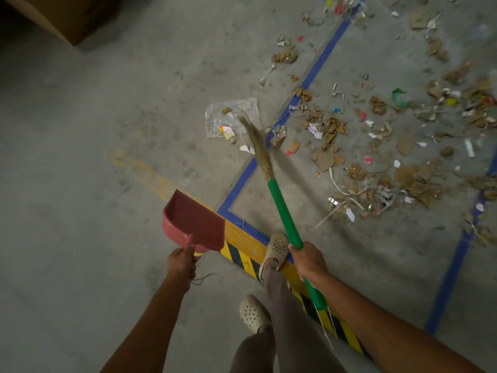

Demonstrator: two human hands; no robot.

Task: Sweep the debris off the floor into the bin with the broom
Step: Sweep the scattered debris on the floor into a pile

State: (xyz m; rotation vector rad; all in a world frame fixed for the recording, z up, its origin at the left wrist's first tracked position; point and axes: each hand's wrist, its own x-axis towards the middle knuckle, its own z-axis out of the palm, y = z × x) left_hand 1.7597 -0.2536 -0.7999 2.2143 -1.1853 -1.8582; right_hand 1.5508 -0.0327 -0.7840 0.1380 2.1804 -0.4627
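Two beige perforated shoes (254, 313) sit nearest us: the rear one on bare concrete floor (80, 130), the front one on a yellow-and-black striped strip (242, 258).

Left hand (180, 265): fingers curled round the short handle of a red dustpan (193, 222). The pan's open side points forward and right. We cannot tell whether it touches the floor.

Right hand (309, 261): wrapped tight round the green handle of the broom (282, 208), with the handle's end running back along our forearm. The shaft slants forward and left across a blue tape line (320, 57).

The bristles (255, 141) are blurred, and their tip lies over the right edge of a clear plastic bag (228, 117) flat on the floor.

Debris (403, 170): torn cardboard, paper scraps and small coloured bits, spread mostly right of the blue line, with a few pieces on the bag. It thins out toward the far edge.

Far left corner: a brown cardboard box (67, 17), well apart from the debris.
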